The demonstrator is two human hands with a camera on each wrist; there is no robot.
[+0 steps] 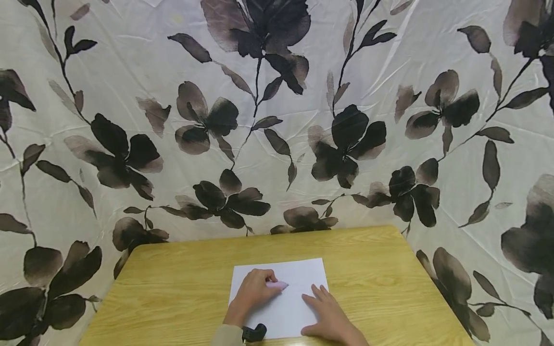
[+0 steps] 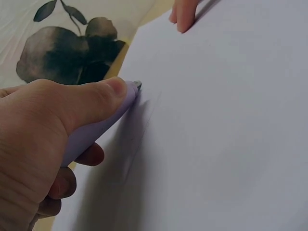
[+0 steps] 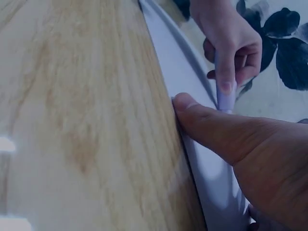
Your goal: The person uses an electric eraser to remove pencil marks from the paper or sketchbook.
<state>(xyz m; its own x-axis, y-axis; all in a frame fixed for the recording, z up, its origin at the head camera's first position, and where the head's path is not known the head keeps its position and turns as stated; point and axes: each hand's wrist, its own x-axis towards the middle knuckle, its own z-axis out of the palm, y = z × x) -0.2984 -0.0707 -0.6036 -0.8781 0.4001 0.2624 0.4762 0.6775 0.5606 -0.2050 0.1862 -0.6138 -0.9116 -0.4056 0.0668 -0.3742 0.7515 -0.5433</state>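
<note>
A sheet of white paper (image 1: 279, 315) lies on the wooden table. My left hand (image 1: 256, 290) grips a lilac pen-shaped tool (image 1: 277, 285) over the upper left part of the sheet. In the left wrist view the thumb presses along the tool (image 2: 91, 132), and its short grey tip (image 2: 138, 85) points down at the paper. A thin, faint slit-like line (image 2: 144, 127) runs on the sheet beside that tip. My right hand (image 1: 328, 315) rests with spread fingers on the sheet's right side. Its thumb (image 3: 197, 113) lies at the paper's near edge in the right wrist view.
The yellow wood-grain table (image 1: 182, 283) extends around the sheet on both sides. Behind it hangs a pale cloth (image 1: 277, 158) printed with dark flowers, which also comes down along the table's sides. A dark band (image 1: 254, 332) circles my left wrist.
</note>
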